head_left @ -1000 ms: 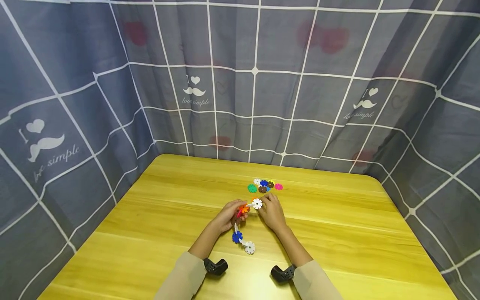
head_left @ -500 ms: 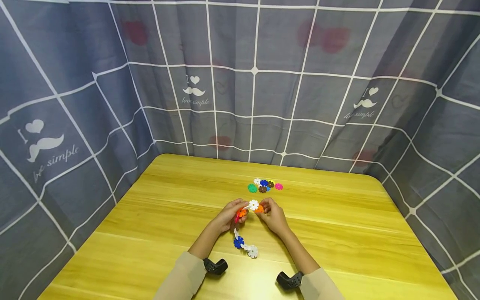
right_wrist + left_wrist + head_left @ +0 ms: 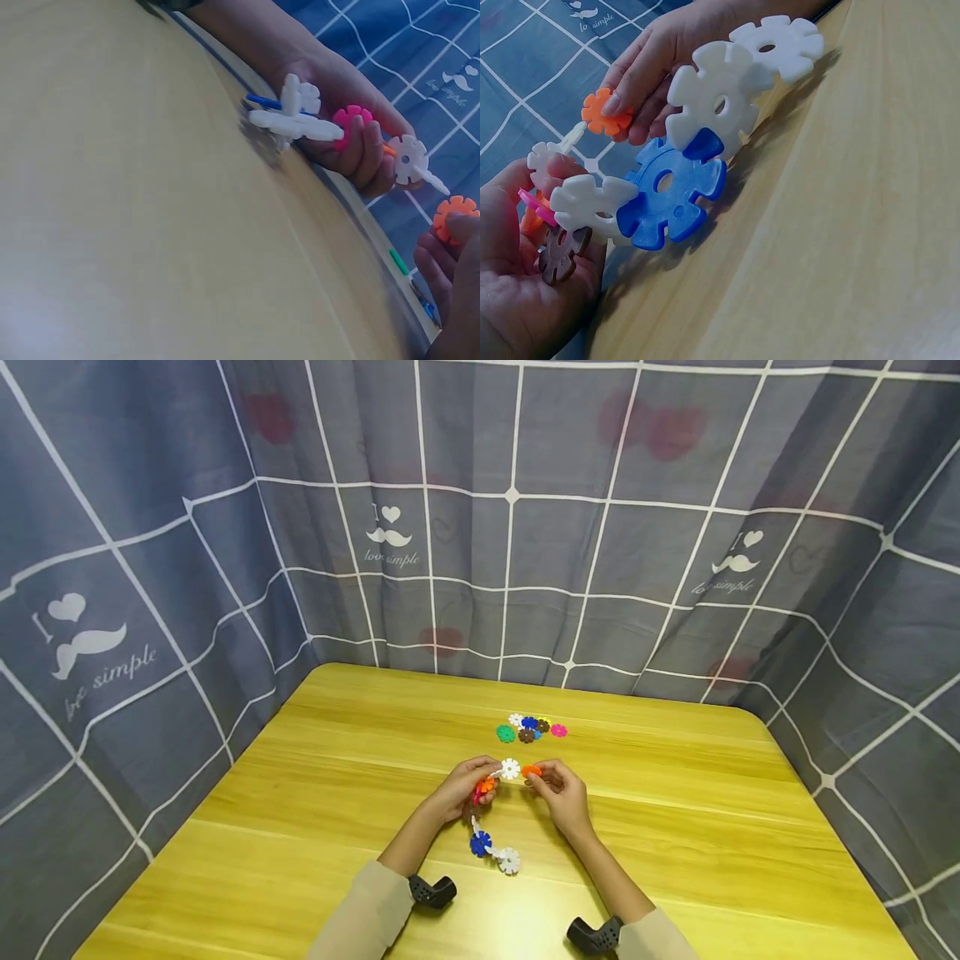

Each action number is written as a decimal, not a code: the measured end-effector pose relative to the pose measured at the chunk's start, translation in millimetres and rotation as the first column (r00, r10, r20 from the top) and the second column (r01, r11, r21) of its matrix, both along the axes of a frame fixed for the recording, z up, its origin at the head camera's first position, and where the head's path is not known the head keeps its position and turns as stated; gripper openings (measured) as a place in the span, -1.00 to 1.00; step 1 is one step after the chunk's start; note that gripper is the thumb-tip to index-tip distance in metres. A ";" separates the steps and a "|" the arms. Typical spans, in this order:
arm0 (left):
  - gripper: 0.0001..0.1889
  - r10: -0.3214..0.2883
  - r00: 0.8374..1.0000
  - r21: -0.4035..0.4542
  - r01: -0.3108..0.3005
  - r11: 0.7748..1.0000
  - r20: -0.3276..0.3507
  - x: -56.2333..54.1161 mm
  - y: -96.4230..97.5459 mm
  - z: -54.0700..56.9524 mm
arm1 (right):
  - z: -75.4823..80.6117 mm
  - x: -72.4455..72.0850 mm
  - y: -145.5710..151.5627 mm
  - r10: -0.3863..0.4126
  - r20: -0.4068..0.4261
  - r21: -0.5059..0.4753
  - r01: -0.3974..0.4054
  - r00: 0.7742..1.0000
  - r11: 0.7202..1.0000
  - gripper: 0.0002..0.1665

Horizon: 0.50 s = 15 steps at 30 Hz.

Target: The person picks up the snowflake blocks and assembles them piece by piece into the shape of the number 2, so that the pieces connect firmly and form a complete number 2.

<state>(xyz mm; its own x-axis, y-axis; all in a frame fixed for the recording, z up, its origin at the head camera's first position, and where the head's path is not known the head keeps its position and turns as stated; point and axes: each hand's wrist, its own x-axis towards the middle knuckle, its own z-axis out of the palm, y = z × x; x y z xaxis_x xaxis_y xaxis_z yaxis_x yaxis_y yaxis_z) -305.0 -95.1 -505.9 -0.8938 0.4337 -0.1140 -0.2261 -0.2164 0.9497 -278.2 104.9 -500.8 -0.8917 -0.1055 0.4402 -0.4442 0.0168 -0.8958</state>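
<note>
My left hand (image 3: 459,792) holds a chain of interlocking flower-shaped plastic discs, its fingers curled around the chain's middle. From it hang a brown disc (image 3: 553,262), a blue disc (image 3: 694,184) and white discs, ending in a white disc (image 3: 502,867) low over the table. A pink disc (image 3: 345,139) and an orange one sit among the fingers. At the upper end, a white disc (image 3: 505,763) stands out past the left fingertips. Thumb and fingers of my right hand (image 3: 567,797) pinch a loose orange disc (image 3: 532,771), close beside that white one with a small gap between.
Beyond the hands lies a loose group of discs on the wooden table (image 3: 675,827): green (image 3: 500,732), pink (image 3: 554,731), brown, blue, white and yellow, some overlapping. A grey checked curtain (image 3: 472,543) surrounds the table's back and sides. Black devices (image 3: 432,893) sit at both wrists.
My right hand has come back from near the loose discs with the orange disc, then shifted a little right. The left hand stays put while the chain's tail has swung slightly.
</note>
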 end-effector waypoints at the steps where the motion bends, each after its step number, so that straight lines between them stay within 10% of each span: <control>1: -0.80 -0.001 1.000 0.000 0.001 1.000 0.000 -0.5 0.1 -0.1 | 0.5 1.4 -0.2 0.007 0.003 0.001 -0.007 1.000 1.000 -0.81; 15: -0.81 -0.023 1.000 -0.058 0.023 0.998 0.004 -1.2 0.9 1.3 | 0.5 2.8 -0.3 0.033 -0.008 -0.029 -0.034 0.999 0.999 -0.84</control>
